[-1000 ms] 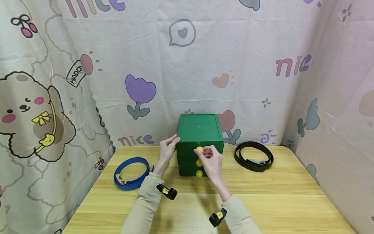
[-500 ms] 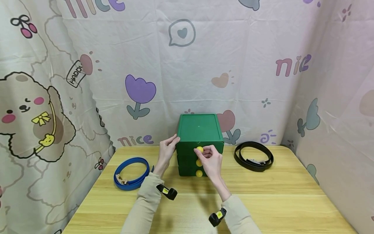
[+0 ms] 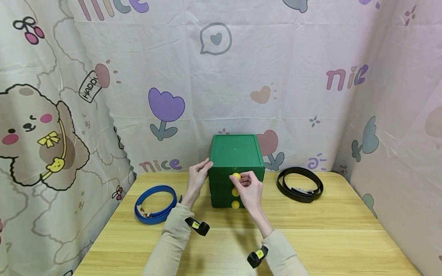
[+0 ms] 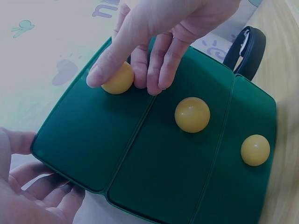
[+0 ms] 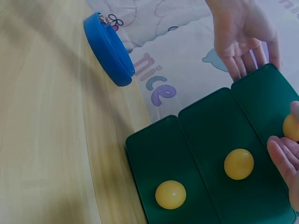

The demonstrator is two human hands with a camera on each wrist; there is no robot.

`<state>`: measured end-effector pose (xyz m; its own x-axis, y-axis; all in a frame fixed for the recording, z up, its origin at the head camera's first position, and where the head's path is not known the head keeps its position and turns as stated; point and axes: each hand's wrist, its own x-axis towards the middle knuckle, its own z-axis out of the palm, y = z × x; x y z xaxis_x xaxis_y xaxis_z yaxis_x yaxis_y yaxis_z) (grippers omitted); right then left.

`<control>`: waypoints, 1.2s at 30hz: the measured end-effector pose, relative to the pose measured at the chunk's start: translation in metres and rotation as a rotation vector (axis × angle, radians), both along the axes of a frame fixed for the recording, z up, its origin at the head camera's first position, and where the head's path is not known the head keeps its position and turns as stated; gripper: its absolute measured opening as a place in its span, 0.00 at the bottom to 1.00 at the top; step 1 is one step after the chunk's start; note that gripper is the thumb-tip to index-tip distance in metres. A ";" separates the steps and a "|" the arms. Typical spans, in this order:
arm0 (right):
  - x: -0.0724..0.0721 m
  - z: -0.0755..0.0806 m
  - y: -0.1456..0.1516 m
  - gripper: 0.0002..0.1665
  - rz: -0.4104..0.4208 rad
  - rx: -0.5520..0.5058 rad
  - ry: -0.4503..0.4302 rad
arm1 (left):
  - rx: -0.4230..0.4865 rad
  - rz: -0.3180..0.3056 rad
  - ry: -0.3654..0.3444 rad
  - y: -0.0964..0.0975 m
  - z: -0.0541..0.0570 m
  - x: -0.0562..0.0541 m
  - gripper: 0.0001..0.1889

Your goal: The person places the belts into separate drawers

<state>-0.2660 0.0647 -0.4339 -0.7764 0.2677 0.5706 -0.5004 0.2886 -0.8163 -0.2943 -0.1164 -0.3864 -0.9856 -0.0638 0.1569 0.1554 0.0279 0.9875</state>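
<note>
A green drawer box (image 3: 236,150) stands mid-table, its several-part front showing three stacked drawers, each with a round yellow knob. My right hand (image 3: 250,191) pinches the top knob (image 4: 117,79) between thumb and fingers. Below it are the middle knob (image 4: 192,115) and the bottom knob (image 4: 255,150), both untouched. All three drawer fronts look flush in the left wrist view. My left hand (image 3: 197,180) rests on the box's upper left side, its thumb at the top corner and its fairly straight fingers (image 5: 247,61) against the side wall.
A coiled blue belt (image 3: 156,220) lies left of the box, near my left forearm. To the right lies a coiled black belt (image 3: 299,197) with a silver buckle. The wooden table (image 3: 331,237) ends against a printed cloth backdrop (image 3: 221,96).
</note>
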 end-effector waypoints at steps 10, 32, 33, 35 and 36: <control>0.004 0.001 0.001 0.18 0.024 0.001 -0.025 | 0.007 0.002 0.001 0.000 0.000 0.000 0.24; 0.017 -0.029 0.008 0.20 0.080 -0.068 0.011 | 0.026 -0.008 0.000 0.000 0.000 0.000 0.24; 0.018 -0.031 0.008 0.20 0.078 -0.062 0.006 | 0.026 -0.005 0.000 0.000 0.000 0.000 0.24; 0.017 -0.036 0.009 0.19 0.074 -0.052 -0.009 | 0.026 -0.003 0.000 0.000 0.000 -0.001 0.24; 0.017 -0.038 0.009 0.19 0.071 -0.045 -0.017 | 0.027 -0.001 -0.002 0.000 0.000 -0.001 0.24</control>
